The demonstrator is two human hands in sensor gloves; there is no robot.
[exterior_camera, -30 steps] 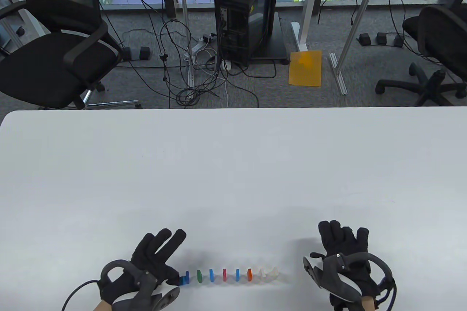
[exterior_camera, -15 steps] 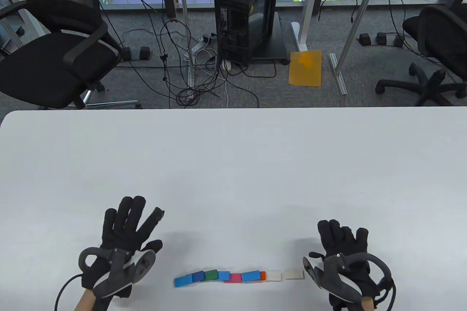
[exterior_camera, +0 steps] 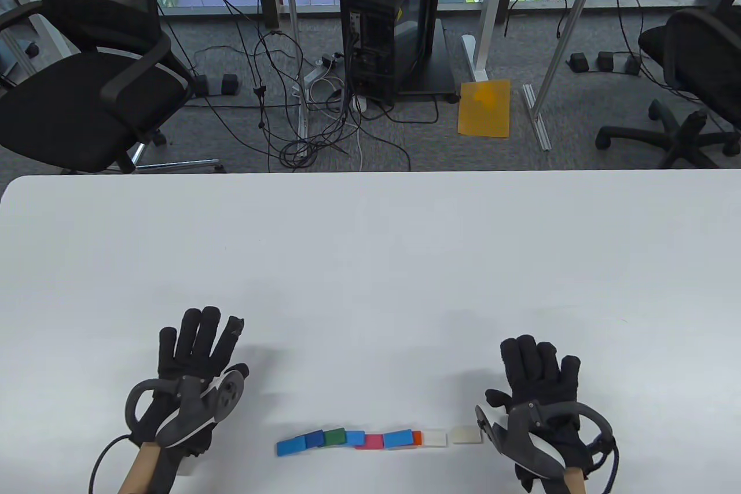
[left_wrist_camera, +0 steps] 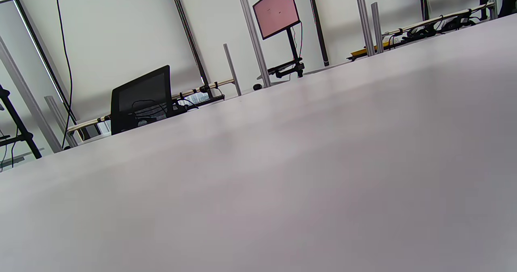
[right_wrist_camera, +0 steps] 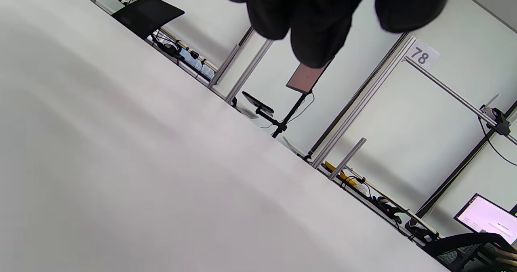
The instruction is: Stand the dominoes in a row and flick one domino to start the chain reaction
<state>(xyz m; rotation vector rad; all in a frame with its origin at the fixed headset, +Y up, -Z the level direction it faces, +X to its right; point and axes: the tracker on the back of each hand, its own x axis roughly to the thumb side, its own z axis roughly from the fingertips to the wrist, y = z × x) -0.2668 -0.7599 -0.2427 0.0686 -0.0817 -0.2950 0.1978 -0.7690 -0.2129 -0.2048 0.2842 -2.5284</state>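
A: Table view: the small coloured plastic dominoes (exterior_camera: 379,439) lie toppled, overlapping, on the white tabletop (exterior_camera: 370,262); the chain reaction looks finished.

B: The left hand (exterior_camera: 194,361) and right hand (exterior_camera: 535,378) flank them, fingers straight, holding nothing, probably giving room.

The fallen dominoes (exterior_camera: 379,439) lie in a row on the table (exterior_camera: 370,262), running nine to three between my left hand (exterior_camera: 194,369) and my right hand (exterior_camera: 535,384).

Dominoes (exterior_camera: 379,439) are showing blue, green, pink, orange and white against the plain white table (exterior_camera: 370,262). Black gloves are covering both hands, left (exterior_camera: 194,366) and right (exterior_camera: 535,384), under grey trackers.
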